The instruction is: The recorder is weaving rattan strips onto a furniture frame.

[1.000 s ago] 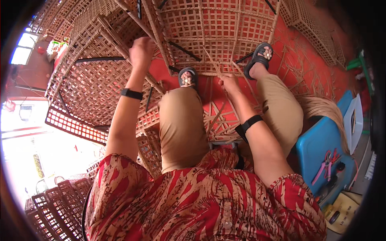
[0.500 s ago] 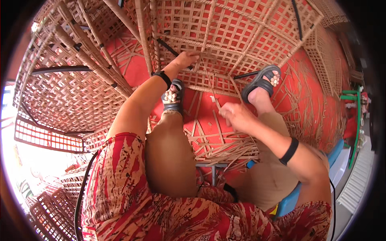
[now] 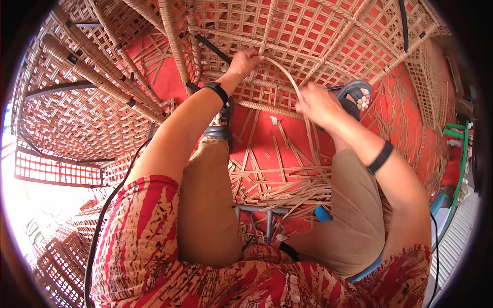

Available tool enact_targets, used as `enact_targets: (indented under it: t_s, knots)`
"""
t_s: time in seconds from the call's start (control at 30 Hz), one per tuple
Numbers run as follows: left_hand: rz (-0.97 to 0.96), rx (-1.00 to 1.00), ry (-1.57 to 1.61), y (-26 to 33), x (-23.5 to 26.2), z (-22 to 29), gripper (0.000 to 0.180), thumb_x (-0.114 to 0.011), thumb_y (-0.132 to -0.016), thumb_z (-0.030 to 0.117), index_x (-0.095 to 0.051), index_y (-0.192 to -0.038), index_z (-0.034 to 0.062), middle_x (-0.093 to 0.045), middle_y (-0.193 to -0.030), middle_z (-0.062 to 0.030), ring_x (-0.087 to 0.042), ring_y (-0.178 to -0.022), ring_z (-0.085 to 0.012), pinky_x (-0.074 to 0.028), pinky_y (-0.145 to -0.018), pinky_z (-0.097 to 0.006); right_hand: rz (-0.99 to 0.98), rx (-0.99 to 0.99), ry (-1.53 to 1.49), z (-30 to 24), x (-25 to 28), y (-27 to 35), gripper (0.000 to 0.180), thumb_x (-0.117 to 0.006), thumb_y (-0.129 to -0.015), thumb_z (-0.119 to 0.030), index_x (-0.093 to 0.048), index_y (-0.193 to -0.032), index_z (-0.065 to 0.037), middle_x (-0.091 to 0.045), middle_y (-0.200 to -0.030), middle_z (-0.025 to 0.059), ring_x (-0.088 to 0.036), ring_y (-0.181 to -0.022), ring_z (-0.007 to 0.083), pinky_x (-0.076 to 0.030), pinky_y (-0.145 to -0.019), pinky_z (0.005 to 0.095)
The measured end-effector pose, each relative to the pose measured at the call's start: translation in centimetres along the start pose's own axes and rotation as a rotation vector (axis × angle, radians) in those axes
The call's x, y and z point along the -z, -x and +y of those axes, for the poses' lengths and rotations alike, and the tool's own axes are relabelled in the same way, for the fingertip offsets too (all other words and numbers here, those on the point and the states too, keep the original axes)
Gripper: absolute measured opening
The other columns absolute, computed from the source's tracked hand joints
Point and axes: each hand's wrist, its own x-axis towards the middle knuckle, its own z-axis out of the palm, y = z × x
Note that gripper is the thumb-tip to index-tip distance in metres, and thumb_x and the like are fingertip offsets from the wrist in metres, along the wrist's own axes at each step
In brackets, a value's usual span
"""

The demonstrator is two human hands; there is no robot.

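My left hand (image 3: pixel 245 63) is at a cord-wrapped rib (image 3: pixel 267 30) of an open-weave cane panel (image 3: pixel 233 41) in front of me. Its fingers are closed at the point where a pale cane strip (image 3: pixel 288 76) comes away from the rib. To the right and nearer to me, my right hand (image 3: pixel 318 105) is closed around the same strip. Between the two hands the strip bows upward in a curve. Its loose tail hangs below the right hand toward the floor. The fingertips of both hands are partly hidden.
Large woven pieces with wrapped poles (image 3: pixel 110 87) stand at the left, another woven panel (image 3: pixel 429 87) at the right. Cut cane strips (image 3: pixel 287 190) litter the red floor between my sandalled feet. A green frame (image 3: pixel 465 154) stands far right.
My right hand has moved up and to the right along with the strip, which now arcs between the hands. My left hand stays near the rib. The view has shifted slightly.
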Motion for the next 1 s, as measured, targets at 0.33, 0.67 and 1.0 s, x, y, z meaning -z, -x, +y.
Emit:
enact_targets:
  t_s: [0.33,0.67,1.0]
  knots:
    - [0.17,-0.23,-0.458,0.3,0.1,-0.1,0.027,-0.064,-0.084,0.027,-0.064,-0.088,-0.0003,-0.064,-0.08,-0.0187,-0.063,-0.077,-0.0296,-0.048,-0.071,-0.037,0.7,-0.32,-0.722,-2.3,-14.1,-17.7,0.049,-0.055,-0.081,-0.001,-0.05,-0.129,0.006,-0.065,-0.11,0.0205,-0.064,-0.103,0.0227,-0.051,-0.085,0.0281]
    - [0.257,-0.219,-0.47,0.8,-0.5,-0.1,0.028,-0.065,-0.083,0.025,-0.068,-0.096,0.0015,-0.067,-0.085,-0.0176,-0.065,-0.08,-0.0325,-0.049,-0.074,-0.038,0.564,-0.27,-1.642,-3.0,-12.8,-17.7,0.054,-0.05,-0.081,0.006,-0.044,-0.135,0.006,-0.064,-0.108,0.0091,-0.06,-0.091,0.0148,-0.048,-0.08,0.0265]
    - [0.192,-0.254,-0.556,0.7,1.2,-0.9,0.032,-0.057,-0.087,0.018,-0.062,-0.117,0.0069,-0.053,-0.124,-0.0215,-0.054,-0.113,-0.0351,-0.046,-0.093,-0.042,0.437,-0.345,-1.524,-1.2,-14.9,-20.4,0.04,-0.053,-0.076,0.002,-0.061,-0.115,0.002,-0.064,-0.09,0.0054,-0.057,-0.079,0.0144,-0.046,-0.072,0.0278]
